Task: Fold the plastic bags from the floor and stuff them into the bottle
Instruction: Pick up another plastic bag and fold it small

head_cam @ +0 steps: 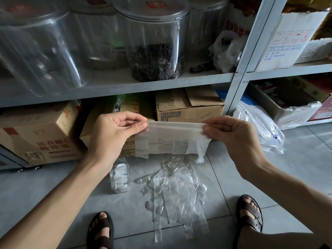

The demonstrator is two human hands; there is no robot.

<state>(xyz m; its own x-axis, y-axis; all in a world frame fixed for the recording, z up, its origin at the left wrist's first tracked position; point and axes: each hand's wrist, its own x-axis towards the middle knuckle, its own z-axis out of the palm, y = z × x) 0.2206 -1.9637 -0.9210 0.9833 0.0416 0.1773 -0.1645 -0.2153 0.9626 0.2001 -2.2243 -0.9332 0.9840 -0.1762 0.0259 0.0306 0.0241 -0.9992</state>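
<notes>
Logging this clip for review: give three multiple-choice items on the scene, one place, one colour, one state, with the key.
1. Where is the bottle? A on a shelf; B on the floor beside the loose bags; C in a box.
2. What colour are the sandals? A brown; B white; C blue.
3. How is the held bag kept? A crumpled; B dropped; C stretched between left hand and right hand.
Key: B, it sits on tiles by the pile; A, the straps are brown; C, each hand pinches one end.
</notes>
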